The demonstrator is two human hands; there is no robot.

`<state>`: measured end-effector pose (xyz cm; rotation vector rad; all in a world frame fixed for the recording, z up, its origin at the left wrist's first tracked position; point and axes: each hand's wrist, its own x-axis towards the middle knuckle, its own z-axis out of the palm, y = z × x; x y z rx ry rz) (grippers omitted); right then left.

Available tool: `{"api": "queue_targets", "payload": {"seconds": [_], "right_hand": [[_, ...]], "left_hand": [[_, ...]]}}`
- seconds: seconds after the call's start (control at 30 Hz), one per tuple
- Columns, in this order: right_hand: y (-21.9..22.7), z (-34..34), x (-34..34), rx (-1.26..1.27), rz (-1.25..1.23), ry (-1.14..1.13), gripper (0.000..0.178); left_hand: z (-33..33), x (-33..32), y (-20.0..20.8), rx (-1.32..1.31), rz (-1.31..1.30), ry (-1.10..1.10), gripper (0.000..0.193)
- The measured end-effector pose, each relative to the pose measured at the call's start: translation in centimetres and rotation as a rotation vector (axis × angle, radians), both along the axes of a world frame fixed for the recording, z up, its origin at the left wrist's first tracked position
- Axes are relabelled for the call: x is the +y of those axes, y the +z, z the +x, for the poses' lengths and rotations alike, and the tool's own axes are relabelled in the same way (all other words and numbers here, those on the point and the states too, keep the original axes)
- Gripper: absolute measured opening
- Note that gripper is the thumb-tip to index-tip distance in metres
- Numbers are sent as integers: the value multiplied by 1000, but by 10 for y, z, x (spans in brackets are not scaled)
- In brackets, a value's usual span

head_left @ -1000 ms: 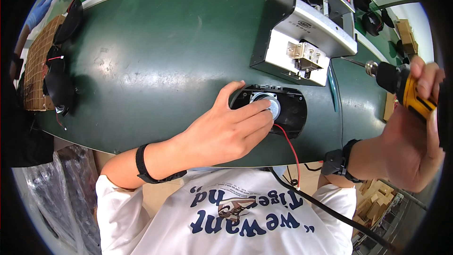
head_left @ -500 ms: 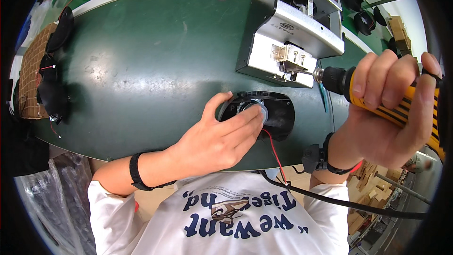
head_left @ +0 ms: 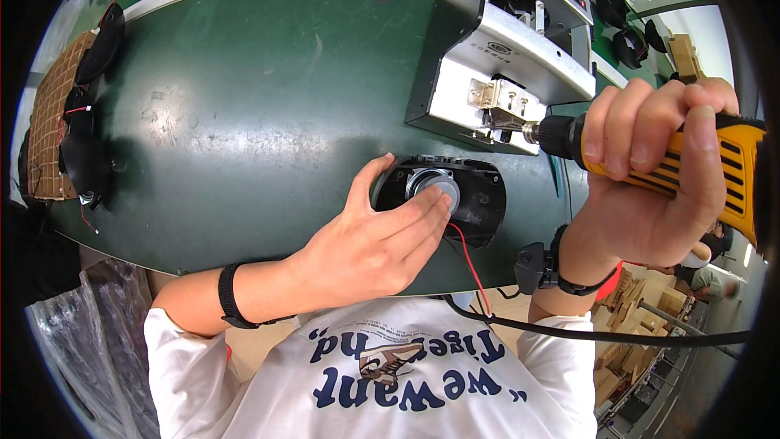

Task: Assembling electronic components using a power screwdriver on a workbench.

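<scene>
My left hand (head_left: 378, 240) rests on a black plastic housing (head_left: 486, 207) lying on the green table. Its fingers press on a round grey speaker driver (head_left: 446, 192) inside, while the thumb lies against the housing's far left edge. A red wire (head_left: 467, 258) runs from the housing toward me. Raised at the right, my right hand (head_left: 650, 162) is wrapped round a yellow and black power screwdriver (head_left: 741, 167). The tool points left, and its bit meets the metal outlet of a silver and black screw feeder (head_left: 479, 57). Whether a screw sits on the bit is too small to tell.
Black shells with wires (head_left: 85, 167) stand by a brown woven box (head_left: 50, 146) at the left. More black parts (head_left: 626, 45) lie beyond the feeder. A black cable (head_left: 601, 333) crosses below my right arm. Clear plastic wrapping (head_left: 101, 341) hangs at lower left.
My right hand has moved the power screwdriver left, bringing its bit further into the feeder's outlet. My left hand stays on the speaker driver, its fingers slightly shifted.
</scene>
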<state>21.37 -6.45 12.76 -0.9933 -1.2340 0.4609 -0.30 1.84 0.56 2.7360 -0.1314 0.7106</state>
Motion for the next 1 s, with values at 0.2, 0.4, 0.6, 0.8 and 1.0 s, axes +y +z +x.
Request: {"api": "queue_targets", "payload": {"seconds": [0.2, 0.4, 0.6, 0.8, 1.0], "right_hand": [[7, -16, -7, 49, -43, 68, 27], [25, -40, -38, -93, -151, -50, 31], [-4, -43, -4, -63, -100, 179, 32], [-12, -46, -3, -45, -122, 193, 32], [-18, -48, 2, -55, -162, 195, 30]], "left_hand": [[-1, 0, -3, -10, 10, 6, 23], [-3, 0, -2, 3, 67, -10, 23], [-3, 0, -4, -21, 41, 6, 22], [-3, 0, -2, -22, 8, 8, 20], [-3, 0, -3, -19, 21, 13, 22]]}}
